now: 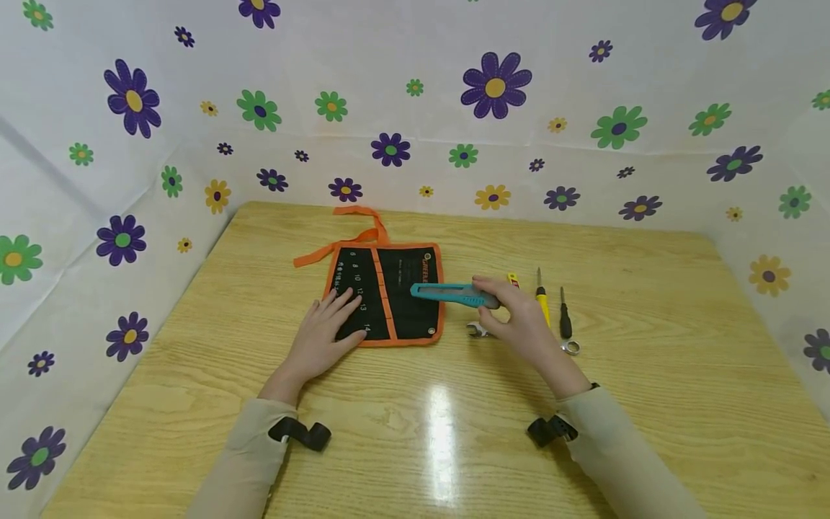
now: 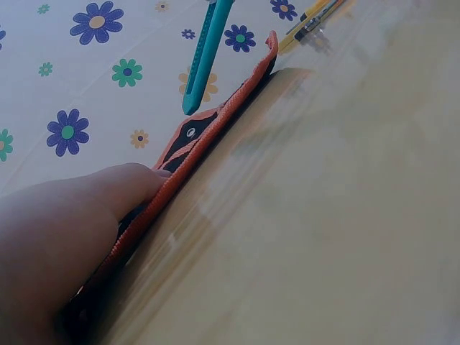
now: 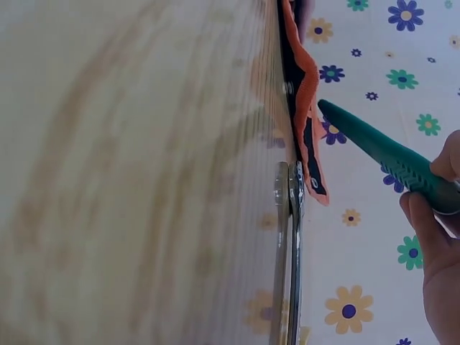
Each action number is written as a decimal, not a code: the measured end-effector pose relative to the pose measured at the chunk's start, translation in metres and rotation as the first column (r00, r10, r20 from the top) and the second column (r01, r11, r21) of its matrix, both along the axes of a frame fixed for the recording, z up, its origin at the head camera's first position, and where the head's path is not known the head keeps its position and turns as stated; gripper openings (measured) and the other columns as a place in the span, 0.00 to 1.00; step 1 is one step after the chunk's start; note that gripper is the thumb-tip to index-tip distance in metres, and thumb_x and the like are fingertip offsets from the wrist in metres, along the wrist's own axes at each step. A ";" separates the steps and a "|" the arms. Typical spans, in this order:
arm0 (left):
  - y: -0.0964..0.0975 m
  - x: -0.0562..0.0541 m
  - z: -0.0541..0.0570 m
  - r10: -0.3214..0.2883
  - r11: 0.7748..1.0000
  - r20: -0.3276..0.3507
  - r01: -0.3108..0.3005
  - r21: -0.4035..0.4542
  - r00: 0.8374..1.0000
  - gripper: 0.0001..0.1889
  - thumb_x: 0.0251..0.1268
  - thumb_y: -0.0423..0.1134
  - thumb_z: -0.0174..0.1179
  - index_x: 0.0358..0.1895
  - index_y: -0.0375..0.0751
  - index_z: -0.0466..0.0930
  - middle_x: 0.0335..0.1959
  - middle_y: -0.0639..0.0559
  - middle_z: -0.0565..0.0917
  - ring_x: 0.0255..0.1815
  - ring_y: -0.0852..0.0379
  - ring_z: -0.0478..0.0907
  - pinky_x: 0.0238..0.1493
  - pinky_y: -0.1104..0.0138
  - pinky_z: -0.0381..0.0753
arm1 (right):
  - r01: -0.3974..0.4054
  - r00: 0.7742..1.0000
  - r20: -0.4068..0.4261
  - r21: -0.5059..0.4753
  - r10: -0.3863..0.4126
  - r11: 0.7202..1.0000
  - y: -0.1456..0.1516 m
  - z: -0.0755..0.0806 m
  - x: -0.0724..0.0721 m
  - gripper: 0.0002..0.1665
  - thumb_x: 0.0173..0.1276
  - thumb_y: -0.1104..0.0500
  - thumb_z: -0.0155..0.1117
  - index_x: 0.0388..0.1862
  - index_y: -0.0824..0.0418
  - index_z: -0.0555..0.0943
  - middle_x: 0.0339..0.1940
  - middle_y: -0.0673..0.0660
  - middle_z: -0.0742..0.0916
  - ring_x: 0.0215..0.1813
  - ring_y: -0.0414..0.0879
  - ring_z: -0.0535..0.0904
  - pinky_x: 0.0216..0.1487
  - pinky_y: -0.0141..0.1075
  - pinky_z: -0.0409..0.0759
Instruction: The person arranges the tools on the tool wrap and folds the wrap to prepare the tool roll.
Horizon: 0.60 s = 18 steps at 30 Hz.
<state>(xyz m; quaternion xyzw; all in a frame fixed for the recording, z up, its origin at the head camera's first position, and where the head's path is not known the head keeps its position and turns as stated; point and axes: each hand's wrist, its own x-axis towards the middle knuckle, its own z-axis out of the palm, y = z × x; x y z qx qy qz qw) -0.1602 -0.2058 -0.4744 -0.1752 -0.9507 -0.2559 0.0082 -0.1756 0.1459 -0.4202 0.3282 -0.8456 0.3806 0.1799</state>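
A black tool pouch with orange trim (image 1: 413, 317) lies flat on the table, numbers printed down its left part. My left hand (image 1: 324, 331) rests on that numbered side with fingers spread; in the left wrist view its thumb (image 2: 133, 183) touches the pouch's orange edge. Between thumb and fingers, my right hand (image 1: 521, 328) pinches the grey end of a teal utility knife (image 1: 444, 293). The knife points left over the pouch's right part, and the right wrist view shows it raised above the cloth. No blade is visible. A wrench (image 1: 478, 330) lies partly hidden beneath the right hand.
Right of the pouch lie a yellow screwdriver (image 1: 542, 297), a black screwdriver (image 1: 565, 317) and a yellow item (image 1: 513, 280) partly covered by the hand. Orange straps (image 1: 369, 235) trail behind the pouch. A flowered cloth (image 1: 415, 115) hangs behind the wooden table (image 1: 389, 447).
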 end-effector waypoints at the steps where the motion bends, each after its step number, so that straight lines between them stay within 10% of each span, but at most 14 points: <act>1: 0.000 0.000 0.000 -0.001 1.000 0.000 0.001 0.001 1.000 0.35 0.68 0.58 0.53 0.74 0.47 0.59 0.75 0.48 0.55 0.76 0.45 0.41 0.72 0.46 0.38 | -0.016 1.000 0.016 -0.009 0.016 1.000 0.000 0.000 0.000 0.25 0.59 0.71 0.66 0.58 0.66 0.77 0.56 0.59 0.81 0.51 0.49 0.80 0.48 0.42 0.80; 18: -0.001 -0.002 0.000 -0.004 1.000 0.015 0.004 -0.001 1.000 0.35 0.68 0.59 0.52 0.74 0.48 0.58 0.76 0.49 0.54 0.76 0.46 0.41 0.72 0.46 0.37 | -0.141 0.962 0.235 -0.017 0.141 0.990 -0.004 -0.003 0.002 0.23 0.64 0.70 0.61 0.59 0.62 0.78 0.59 0.56 0.80 0.51 0.46 0.78 0.47 0.42 0.80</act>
